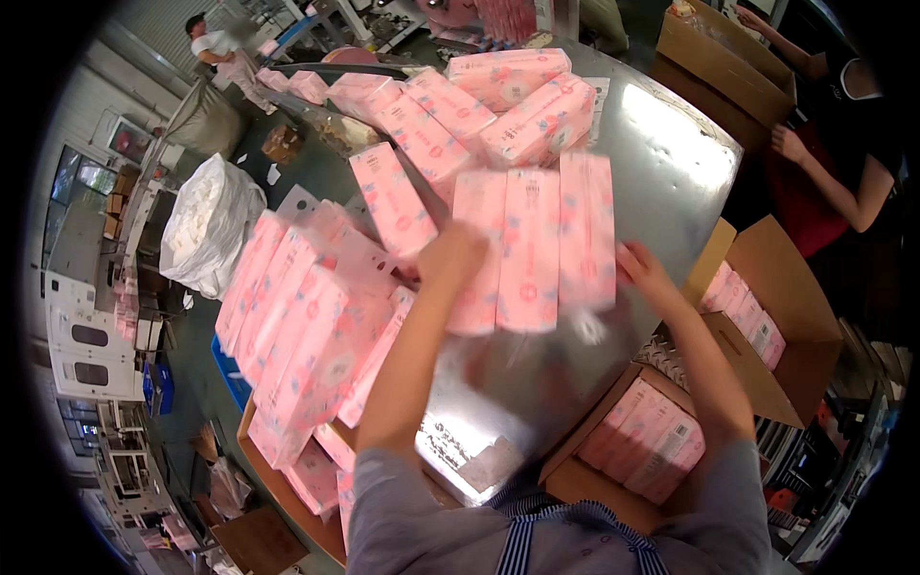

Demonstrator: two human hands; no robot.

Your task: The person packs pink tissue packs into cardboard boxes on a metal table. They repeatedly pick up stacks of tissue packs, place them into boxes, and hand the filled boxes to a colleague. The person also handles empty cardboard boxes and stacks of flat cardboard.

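Note:
Three pink soft packs [530, 244] lie side by side on the shiny metal table [661, 163] in front of me. My left hand [450, 251] presses against the left end of this row. At the row's right end my right hand [644, 271] rests, fingers spread on the outer pack. Both hands squeeze the row between them. More pink packs [422, 139] lie in a loose line further back, and a tall stack of the same packs [307, 316] leans at my left.
An open cardboard box [767, 307] at my right holds pink packs, and another box [642, 441] sits below the table edge. A second person [834, 163] works at a box across the table. A white sack [206, 225] stands on the floor at left.

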